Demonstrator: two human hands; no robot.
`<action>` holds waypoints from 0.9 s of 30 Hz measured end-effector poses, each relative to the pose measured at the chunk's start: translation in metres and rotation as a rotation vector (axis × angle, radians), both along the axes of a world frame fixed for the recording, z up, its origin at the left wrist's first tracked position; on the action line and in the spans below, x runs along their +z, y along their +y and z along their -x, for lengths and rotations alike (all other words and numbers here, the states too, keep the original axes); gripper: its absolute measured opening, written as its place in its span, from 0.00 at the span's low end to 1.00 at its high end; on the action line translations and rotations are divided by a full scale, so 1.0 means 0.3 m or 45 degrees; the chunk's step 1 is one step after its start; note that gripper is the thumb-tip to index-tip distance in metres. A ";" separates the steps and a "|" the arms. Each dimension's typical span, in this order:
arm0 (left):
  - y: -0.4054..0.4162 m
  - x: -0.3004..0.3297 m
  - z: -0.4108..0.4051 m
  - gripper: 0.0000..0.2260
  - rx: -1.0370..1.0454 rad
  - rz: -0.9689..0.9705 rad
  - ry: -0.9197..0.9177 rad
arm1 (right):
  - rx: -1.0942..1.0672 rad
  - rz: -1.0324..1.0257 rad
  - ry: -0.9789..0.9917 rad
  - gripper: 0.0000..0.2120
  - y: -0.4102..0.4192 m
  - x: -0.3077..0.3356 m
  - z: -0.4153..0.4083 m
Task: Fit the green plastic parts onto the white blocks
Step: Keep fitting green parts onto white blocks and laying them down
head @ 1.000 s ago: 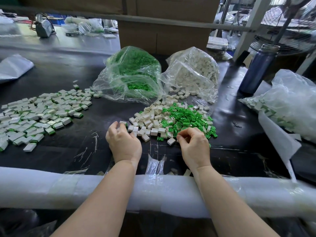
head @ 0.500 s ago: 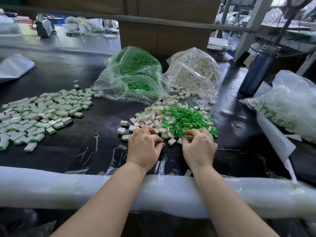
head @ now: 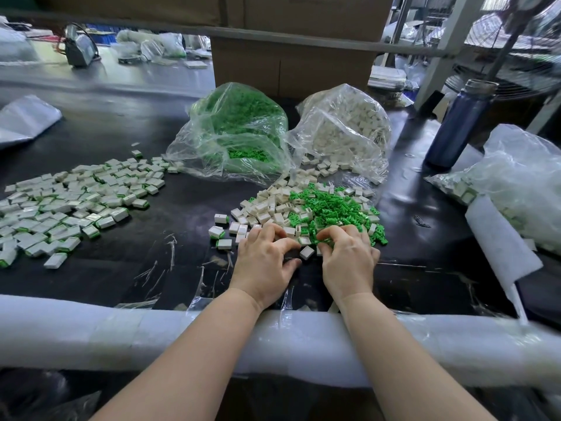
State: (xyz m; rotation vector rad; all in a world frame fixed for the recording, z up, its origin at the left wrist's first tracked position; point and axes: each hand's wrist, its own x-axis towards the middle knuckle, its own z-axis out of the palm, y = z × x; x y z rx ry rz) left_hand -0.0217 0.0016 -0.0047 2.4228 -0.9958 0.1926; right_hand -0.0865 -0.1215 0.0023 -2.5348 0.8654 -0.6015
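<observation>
Left hand with fingers curled at the near edge of the white blocks, grip unclear, right hand curled into the green plastic parts at frame centre, hold unclear

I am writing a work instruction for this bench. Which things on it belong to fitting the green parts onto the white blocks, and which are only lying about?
Belong to the job:
- loose green parts
- loose white blocks
- bag of green parts
- bag of white blocks
- pile of fitted blocks
- left hand, right hand, both at the loose pile

Just lying about:
- blue bottle
- cardboard box
- white foam sheet
</observation>
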 end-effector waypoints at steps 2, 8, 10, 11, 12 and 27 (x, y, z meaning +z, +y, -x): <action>-0.004 0.001 0.004 0.17 -0.046 -0.060 -0.001 | -0.003 0.001 -0.033 0.06 0.001 0.000 0.002; -0.009 0.003 0.005 0.12 -0.092 -0.031 -0.025 | 0.007 -0.021 -0.197 0.05 0.005 0.005 0.010; -0.009 0.004 0.005 0.12 -0.066 0.020 -0.039 | 0.027 -0.056 -0.238 0.05 0.005 0.008 0.011; -0.009 0.003 0.005 0.13 -0.058 0.008 -0.040 | 0.045 -0.078 -0.257 0.05 0.005 0.009 0.012; -0.010 0.001 0.004 0.14 -0.056 -0.024 -0.037 | 0.065 -0.097 -0.274 0.05 0.006 0.010 0.013; 0.009 0.035 0.012 0.10 -0.099 0.439 0.529 | 0.258 -0.476 -0.545 0.07 0.014 0.026 0.018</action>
